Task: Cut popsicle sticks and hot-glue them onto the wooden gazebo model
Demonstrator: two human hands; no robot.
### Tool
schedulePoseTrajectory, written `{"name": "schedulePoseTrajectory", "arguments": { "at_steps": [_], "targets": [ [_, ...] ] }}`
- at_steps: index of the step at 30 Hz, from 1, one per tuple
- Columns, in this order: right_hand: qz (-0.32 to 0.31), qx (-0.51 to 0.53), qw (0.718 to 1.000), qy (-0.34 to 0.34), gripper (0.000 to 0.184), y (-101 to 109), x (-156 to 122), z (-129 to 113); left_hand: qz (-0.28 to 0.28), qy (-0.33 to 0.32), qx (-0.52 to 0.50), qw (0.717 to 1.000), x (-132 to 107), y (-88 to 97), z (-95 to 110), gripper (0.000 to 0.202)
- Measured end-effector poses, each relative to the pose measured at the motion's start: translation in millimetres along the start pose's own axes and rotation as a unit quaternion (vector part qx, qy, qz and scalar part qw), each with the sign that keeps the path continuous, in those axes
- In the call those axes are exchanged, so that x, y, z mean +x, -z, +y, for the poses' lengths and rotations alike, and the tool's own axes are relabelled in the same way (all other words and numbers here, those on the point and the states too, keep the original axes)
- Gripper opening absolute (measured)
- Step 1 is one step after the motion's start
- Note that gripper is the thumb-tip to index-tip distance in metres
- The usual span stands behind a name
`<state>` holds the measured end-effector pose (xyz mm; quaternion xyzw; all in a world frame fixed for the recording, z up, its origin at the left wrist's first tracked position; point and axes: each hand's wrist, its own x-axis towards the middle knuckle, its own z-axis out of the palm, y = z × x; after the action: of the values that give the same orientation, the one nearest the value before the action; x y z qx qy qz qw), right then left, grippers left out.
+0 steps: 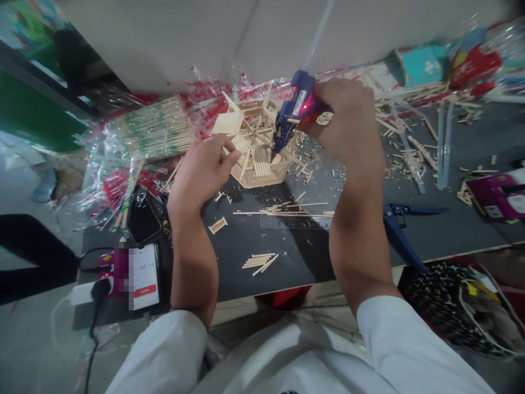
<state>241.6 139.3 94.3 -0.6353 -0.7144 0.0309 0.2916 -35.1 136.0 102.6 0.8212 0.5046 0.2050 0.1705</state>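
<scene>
My right hand (348, 123) grips a blue hot glue gun (294, 109) with a red light lit, its nozzle pointing down at a small model built of wooden sticks (256, 148). A clear glue stick juts from the gun's back. My left hand (205, 169) sits at the model's left side, its fingers pinched together on a stick part of the model. The model stands on a dark work board (295, 251).
Bundles of sticks in clear wrap (151, 131) lie at the left. Loose cut sticks (260, 261), a ruler (295, 221), blue cutters (400, 230) and a purple box (498, 194) are on the board. A phone (143, 276) lies at the front left.
</scene>
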Motion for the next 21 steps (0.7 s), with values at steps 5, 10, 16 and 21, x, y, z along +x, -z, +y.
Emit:
{"name": "schedulePoseTrajectory", "arguments": {
  "at_steps": [5, 10, 16, 21],
  "targets": [
    [-0.013, -0.004, 1.0, -0.002, 0.028, 1.0, 0.3, -0.9, 0.002, -0.017, 0.004, 1.0, 1.3, -2.5, 0.2, 0.022],
    [-0.006, -0.028, 1.0, 0.013, 0.029, -0.7, 0.3, 2.0, -0.028, 0.0, -0.005, 1.0, 2.0, -2.2, 1.5, 0.025],
    [-0.007, -0.038, 0.999, 0.022, 0.024, -0.5, -1.0, 0.1, -0.064, 0.01, 0.007, 0.998, 2.0, 0.7, 4.3, 0.033],
    [-0.016, -0.044, 0.999, 0.017, 0.027, 1.9, -2.5, -2.5, -0.067, 0.014, 0.017, 0.998, 2.0, 1.2, 5.4, 0.033]
  ]
}}
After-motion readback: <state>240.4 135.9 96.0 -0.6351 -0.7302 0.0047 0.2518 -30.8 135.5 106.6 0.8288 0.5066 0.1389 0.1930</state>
